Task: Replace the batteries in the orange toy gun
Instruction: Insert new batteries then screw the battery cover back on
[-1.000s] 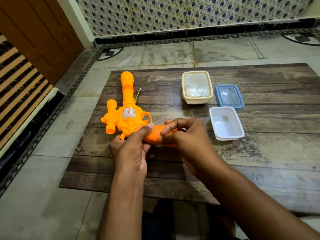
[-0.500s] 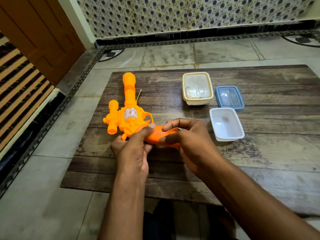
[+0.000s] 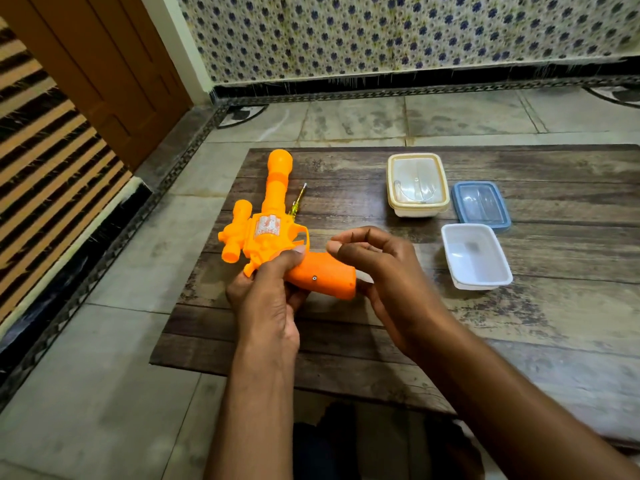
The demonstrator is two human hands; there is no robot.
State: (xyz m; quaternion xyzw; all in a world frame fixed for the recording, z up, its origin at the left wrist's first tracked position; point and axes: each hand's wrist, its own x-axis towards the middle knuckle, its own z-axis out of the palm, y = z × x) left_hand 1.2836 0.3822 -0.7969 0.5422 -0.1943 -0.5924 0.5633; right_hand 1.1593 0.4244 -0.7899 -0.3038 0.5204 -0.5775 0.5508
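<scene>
Right hand (image 3: pixel 381 268) now lifted off the grip, fingers loosely curled and empty, baring a small screw (image 3: pixel 314 277). Left hand (image 3: pixel 268 289) clasping the orange toy gun (image 3: pixel 273 230) just above the bench (image 3: pixel 519 323), near left. Probably screwdriver (image 3: pixel 297 202) next.

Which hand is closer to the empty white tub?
The right hand. It sits just to the left of the white tub, by the toy gun's handle end. The left hand is farther left, holding the gun's body.

Orange toy gun (image 3: pixel 273 233), wood-grain brown table (image 3: pixel 519 323), white tub (image 3: pixel 476 256), blue-rimmed lid (image 3: pixel 481 205), blue-flowered wall (image 3: pixel 398 32).
</scene>
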